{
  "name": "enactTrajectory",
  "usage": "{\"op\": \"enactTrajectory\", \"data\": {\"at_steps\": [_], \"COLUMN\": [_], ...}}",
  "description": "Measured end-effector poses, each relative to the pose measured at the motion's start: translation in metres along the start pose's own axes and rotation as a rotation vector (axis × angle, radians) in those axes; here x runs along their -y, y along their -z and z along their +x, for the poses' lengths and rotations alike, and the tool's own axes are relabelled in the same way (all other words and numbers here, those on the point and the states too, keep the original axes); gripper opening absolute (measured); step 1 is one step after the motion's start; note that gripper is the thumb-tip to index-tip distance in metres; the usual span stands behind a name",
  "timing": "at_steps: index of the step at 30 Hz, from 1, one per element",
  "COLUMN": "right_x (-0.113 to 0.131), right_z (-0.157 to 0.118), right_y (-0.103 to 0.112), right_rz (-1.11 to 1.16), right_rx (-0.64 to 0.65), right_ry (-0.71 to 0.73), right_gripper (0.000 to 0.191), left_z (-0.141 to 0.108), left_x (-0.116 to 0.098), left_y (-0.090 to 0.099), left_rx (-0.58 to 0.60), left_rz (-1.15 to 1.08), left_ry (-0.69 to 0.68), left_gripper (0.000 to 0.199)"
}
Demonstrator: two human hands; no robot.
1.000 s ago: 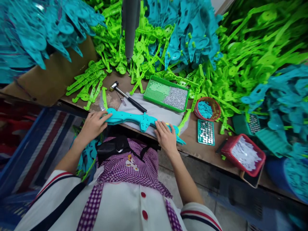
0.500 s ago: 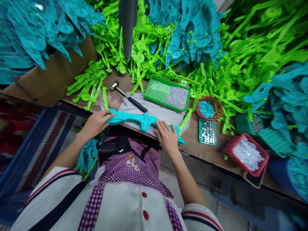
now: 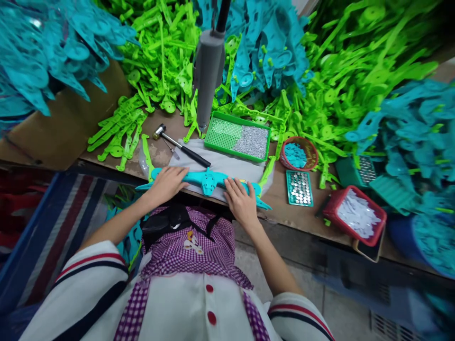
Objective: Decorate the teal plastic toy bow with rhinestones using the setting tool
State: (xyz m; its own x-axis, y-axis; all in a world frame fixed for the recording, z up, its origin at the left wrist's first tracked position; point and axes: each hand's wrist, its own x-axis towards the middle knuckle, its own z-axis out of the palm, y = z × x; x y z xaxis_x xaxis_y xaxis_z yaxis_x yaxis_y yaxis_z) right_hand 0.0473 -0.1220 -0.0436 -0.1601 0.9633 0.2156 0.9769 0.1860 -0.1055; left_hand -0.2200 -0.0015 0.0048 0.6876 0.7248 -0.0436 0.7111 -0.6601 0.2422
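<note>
A long turquoise plastic part (image 3: 208, 183) with an animal-shaped middle lies along the table's front edge. My left hand (image 3: 168, 183) is laid over its left half, fingers bent across the top and holding it. On the right half my right hand (image 3: 241, 199) grips it the same way, with its fingers draped over the part. Bright green arms stick up at both ends, one on the left (image 3: 146, 154) and one on the right (image 3: 267, 174). Beneath the part is a white cloth (image 3: 227, 166). A hammer (image 3: 185, 149) with a black handle lies just behind.
A grey hanging power screwdriver (image 3: 208, 78) points down behind the hammer. A green tray (image 3: 220, 137) holds small metal pieces. To the right are a red basket (image 3: 313, 158), a tray of silver discs (image 3: 299, 189) and a red bin (image 3: 334, 208). Green and turquoise parts are heaped behind.
My left hand has shifted right from the part's left end onto its left half. The part's middle looks turned. The view has moved slightly, and the screwdriver appears farther right and lower.
</note>
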Motion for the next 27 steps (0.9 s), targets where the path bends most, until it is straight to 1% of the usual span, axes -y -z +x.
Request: {"op": "enactTrajectory", "data": {"at_steps": [3, 6, 10, 13, 15, 16, 18, 20, 21, 23, 25, 27], "right_x": [-0.003, -0.005, -0.003, -0.001, -0.006, -0.013, -0.036, -0.073, -0.096, -0.141, -0.180, -0.204], "right_z": [-0.003, -0.005, -0.005, -0.006, -0.005, -0.005, -0.004, -0.002, -0.001, 0.002, 0.009, 0.025], "right_y": [0.000, -0.001, 0.002, 0.010, 0.018, 0.023, 0.034, 0.047, 0.053, 0.063, 0.068, 0.067], "right_rz": [-0.001, 0.012, 0.036, 0.083, 0.134, 0.154, 0.168, 0.146, 0.132, 0.078, 0.014, 0.007], "right_rx": [0.015, 0.040, 0.077, 0.124, 0.129, 0.106, 0.009, -0.100, -0.130, -0.146, -0.152, -0.158], "right_ry": [-0.028, -0.064, -0.087, -0.068, -0.058, -0.077, -0.184, -0.356, -0.446, -0.625, -0.778, -0.802], "right_gripper": [0.049, 0.050, 0.050, 0.052, 0.050, 0.048, 0.044, 0.041, 0.040, 0.038, 0.037, 0.036], "left_z": [0.028, 0.043, 0.046, 0.042, 0.041, 0.041, 0.042, 0.043, 0.043, 0.044, 0.044, 0.044], "left_x": [-0.004, 0.004, 0.012, 0.013, 0.013, 0.014, 0.015, 0.017, 0.018, 0.019, 0.019, 0.020], "left_y": [-0.006, -0.009, -0.013, -0.017, -0.019, -0.020, -0.021, -0.023, -0.023, -0.025, -0.025, -0.025], "left_rx": [0.098, 0.146, 0.137, 0.116, 0.115, 0.116, 0.115, 0.106, 0.101, 0.094, 0.094, 0.094], "left_rz": [-0.040, -0.108, -0.186, -0.218, -0.227, -0.230, -0.234, -0.243, -0.249, -0.261, -0.268, -0.267], "left_ry": [-0.048, -0.099, -0.079, -0.061, -0.062, -0.063, -0.066, -0.070, -0.071, -0.069, -0.066, -0.065], "left_gripper": [0.030, 0.028, 0.023, 0.020, 0.020, 0.020, 0.020, 0.020, 0.021, 0.022, 0.023, 0.024]}}
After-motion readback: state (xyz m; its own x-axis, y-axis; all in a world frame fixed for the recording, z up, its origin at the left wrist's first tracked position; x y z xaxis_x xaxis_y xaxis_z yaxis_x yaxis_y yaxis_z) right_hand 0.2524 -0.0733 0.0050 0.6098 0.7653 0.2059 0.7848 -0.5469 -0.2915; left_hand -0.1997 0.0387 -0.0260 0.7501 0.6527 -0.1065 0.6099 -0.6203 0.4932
